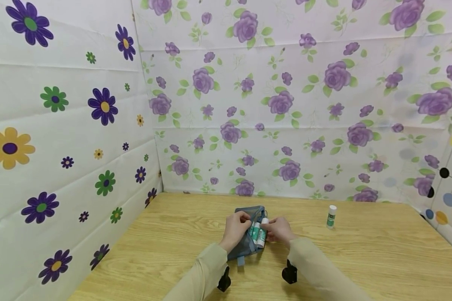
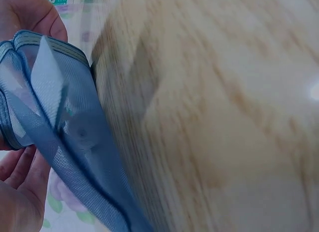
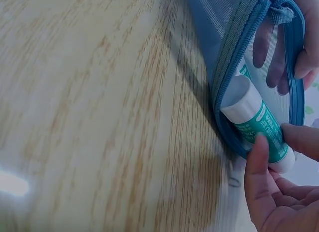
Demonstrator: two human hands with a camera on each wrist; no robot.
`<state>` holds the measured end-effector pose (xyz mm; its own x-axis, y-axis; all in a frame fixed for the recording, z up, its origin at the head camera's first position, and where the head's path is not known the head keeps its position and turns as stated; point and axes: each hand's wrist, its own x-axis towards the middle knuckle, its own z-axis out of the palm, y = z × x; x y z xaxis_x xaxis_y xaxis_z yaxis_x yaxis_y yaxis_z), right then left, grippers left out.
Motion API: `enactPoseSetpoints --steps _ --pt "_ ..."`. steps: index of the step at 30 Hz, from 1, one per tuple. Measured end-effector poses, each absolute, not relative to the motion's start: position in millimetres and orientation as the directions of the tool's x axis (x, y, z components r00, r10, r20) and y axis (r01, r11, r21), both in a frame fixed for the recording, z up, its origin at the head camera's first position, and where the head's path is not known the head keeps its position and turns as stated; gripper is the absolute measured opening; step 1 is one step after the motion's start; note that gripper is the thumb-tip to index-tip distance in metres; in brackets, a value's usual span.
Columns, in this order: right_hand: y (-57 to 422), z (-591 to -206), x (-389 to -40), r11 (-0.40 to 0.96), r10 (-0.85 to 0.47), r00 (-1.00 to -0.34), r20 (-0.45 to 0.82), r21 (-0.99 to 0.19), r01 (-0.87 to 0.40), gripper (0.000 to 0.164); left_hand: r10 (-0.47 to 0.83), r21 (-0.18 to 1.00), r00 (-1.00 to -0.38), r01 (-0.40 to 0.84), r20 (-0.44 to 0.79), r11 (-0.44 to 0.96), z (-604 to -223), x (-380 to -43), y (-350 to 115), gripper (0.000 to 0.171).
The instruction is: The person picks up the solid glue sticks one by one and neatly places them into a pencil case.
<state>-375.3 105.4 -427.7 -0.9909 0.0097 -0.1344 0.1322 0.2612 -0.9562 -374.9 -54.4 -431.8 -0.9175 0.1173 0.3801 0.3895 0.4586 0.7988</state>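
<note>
A blue mesh zipper pouch (image 1: 238, 251) lies tilted on the table, its zippered mouth spread. My left hand (image 1: 235, 229) grips the pouch by its rim; in the right wrist view its fingers show through the mesh. With thumb and fingers my right hand (image 1: 280, 230) pinches a white glue stick with a green label (image 3: 269, 127). That stick lies partly inside the mouth. Beside it in the pouch is another glue stick (image 1: 255, 232), mostly hidden in the right wrist view. In the left wrist view the mesh side (image 2: 94, 127) covers the contents.
A further glue stick (image 1: 331, 217) stands upright on the wooden table (image 1: 361, 251), to the right of the pouch. Flowered sheets (image 1: 226, 104) hang behind the table and along its left side. A fabric tab (image 1: 241, 261) sticks out from the pouch's near end.
</note>
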Motion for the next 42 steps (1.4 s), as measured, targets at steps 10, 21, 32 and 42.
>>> enactPoseSetpoints --steps 10,21,32,42 --pt "105 -433 -377 0.293 0.021 -0.993 -0.117 -0.949 0.118 0.02 0.119 0.803 -0.919 0.386 0.375 0.454 -433 -375 -53 0.009" --pt "105 -432 -377 0.271 -0.023 -0.993 -0.113 -0.957 0.102 0.015 0.117 0.81 -0.922 0.38 0.368 0.446 -429 -374 -53 0.011" --pt "98 -429 -374 0.215 -0.112 -0.991 -0.072 -0.975 0.047 0.018 0.117 0.792 -0.914 0.395 0.388 0.464 -426 -377 -54 0.01" --pt "104 -419 -367 0.222 -0.156 -0.985 -0.076 -0.974 0.04 0.022 0.116 0.795 -0.916 0.393 0.385 0.462 -424 -374 -54 0.01"
